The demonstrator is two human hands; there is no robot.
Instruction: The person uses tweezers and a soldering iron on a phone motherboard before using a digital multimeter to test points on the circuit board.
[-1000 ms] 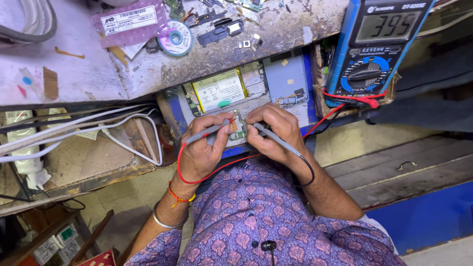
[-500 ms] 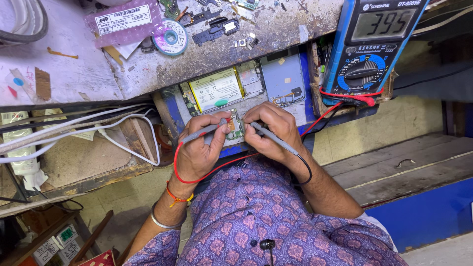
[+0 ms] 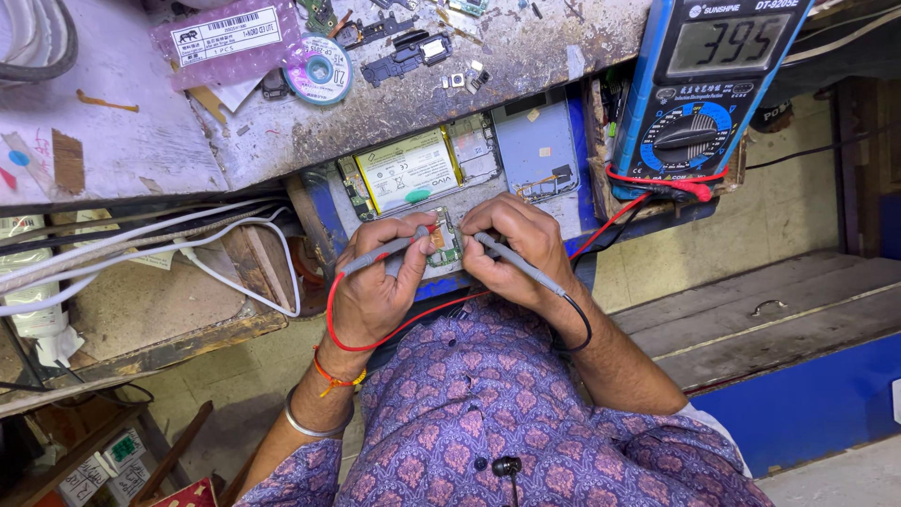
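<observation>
1. Fingers (image 3: pixel 405 246) of left hand (image 3: pixel 375 286) were closed around a grey probe with red lead (image 3: pixel 375 255), tip on the small board (image 3: pixel 444 240).
2. Right hand (image 3: pixel 516 249) pinched a grey probe with black lead (image 3: pixel 521 268), tip at the same board.
3. Board sat on the opened phone (image 3: pixel 460 169), held at the counter (image 3: pixel 375 103) edge between both hands.
4. Phone showed a battery (image 3: pixel 406 169) and a blue-grey back panel.
5. Blue multimeter (image 3: pixel 704 84) stood right of the phone, leads plugged in, display lit.
6. Solder wick reel (image 3: pixel 317 69) and pink bag (image 3: pixel 230 39) lay on the counter, well apart.
</observation>
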